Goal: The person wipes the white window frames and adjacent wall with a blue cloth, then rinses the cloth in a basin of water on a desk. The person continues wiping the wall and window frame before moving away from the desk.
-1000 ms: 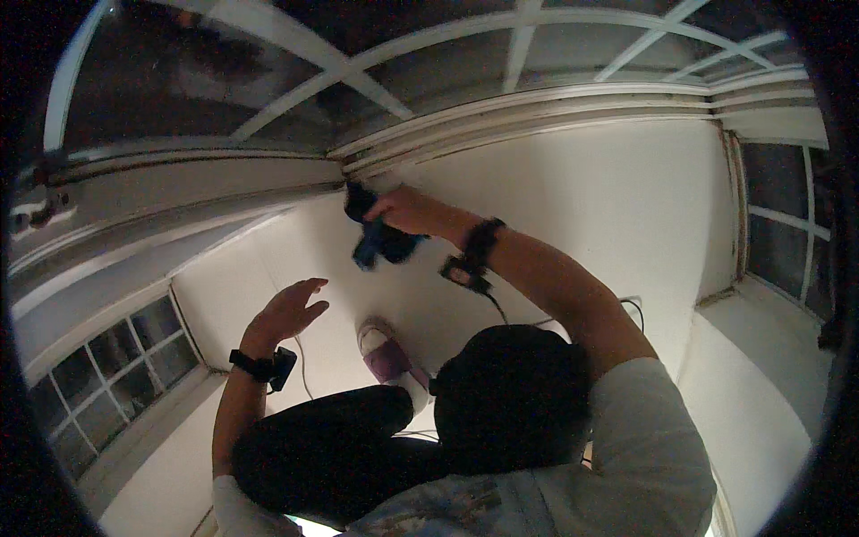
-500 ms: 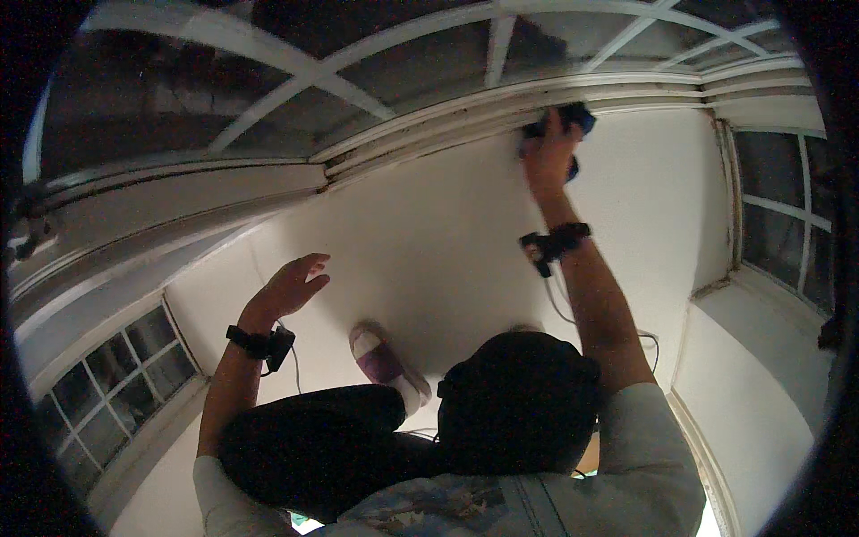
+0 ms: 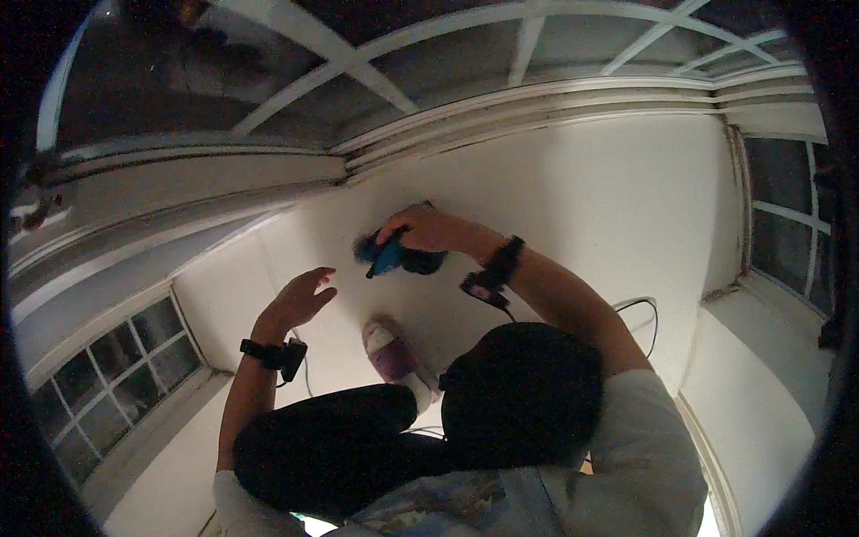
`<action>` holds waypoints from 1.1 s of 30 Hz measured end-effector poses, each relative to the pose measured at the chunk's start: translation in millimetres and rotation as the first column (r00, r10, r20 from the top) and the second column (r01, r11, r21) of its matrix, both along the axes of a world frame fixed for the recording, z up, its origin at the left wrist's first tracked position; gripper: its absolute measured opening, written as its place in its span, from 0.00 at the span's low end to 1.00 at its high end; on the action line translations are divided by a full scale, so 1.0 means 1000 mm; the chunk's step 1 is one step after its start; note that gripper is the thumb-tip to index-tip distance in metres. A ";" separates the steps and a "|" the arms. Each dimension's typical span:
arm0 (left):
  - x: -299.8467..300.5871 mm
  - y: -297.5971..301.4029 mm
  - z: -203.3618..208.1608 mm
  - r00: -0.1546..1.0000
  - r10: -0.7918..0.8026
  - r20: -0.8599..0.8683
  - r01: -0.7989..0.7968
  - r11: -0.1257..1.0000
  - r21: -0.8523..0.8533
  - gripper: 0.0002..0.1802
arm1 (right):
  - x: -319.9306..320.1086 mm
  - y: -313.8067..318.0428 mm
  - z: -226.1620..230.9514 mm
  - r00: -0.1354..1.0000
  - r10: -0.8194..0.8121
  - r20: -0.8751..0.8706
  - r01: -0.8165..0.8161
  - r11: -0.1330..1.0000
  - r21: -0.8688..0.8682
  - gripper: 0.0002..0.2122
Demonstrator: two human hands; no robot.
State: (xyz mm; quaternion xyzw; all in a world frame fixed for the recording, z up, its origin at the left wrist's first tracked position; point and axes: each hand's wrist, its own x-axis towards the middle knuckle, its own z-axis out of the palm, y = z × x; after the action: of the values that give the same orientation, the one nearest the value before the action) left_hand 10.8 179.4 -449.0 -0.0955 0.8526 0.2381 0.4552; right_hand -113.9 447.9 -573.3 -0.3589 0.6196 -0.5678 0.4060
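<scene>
Your right hand [image 3: 428, 228] holds a dark blue cloth [image 3: 394, 255], fingers closed around it, and presses it against the white surface [image 3: 573, 197] a little below the moulded window frame [image 3: 501, 112] that runs along that surface's upper edge. Your left hand [image 3: 300, 300] hangs apart from the cloth, nearer the surface's left edge, fingers spread and holding nothing. Each wrist carries a dark band.

Progress: judging by the cloth's place, wiping is under way in the middle strip below the frame. No wet trace or dirt line shows, so you cannot tell from this view which parts are done. Treat the stretch toward the right corner and the lower area near your shoe [image 3: 389, 353] as unconfirmed.

Containers: none is in view; no bucket, bottle or tray shows.
</scene>
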 end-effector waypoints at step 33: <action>-0.014 0.014 -0.013 0.993 -0.018 -0.118 0.043 0.975 0.216 0.24 | -0.059 0.006 0.036 0.847 -0.380 -0.371 0.450 0.885 0.119 0.15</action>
State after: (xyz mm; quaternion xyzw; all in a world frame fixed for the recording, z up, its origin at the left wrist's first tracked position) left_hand -3.2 193.9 -461.7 -0.0180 0.8475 0.3283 0.4166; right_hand -173.4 453.8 -537.3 -0.2647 0.7971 -0.5065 0.1949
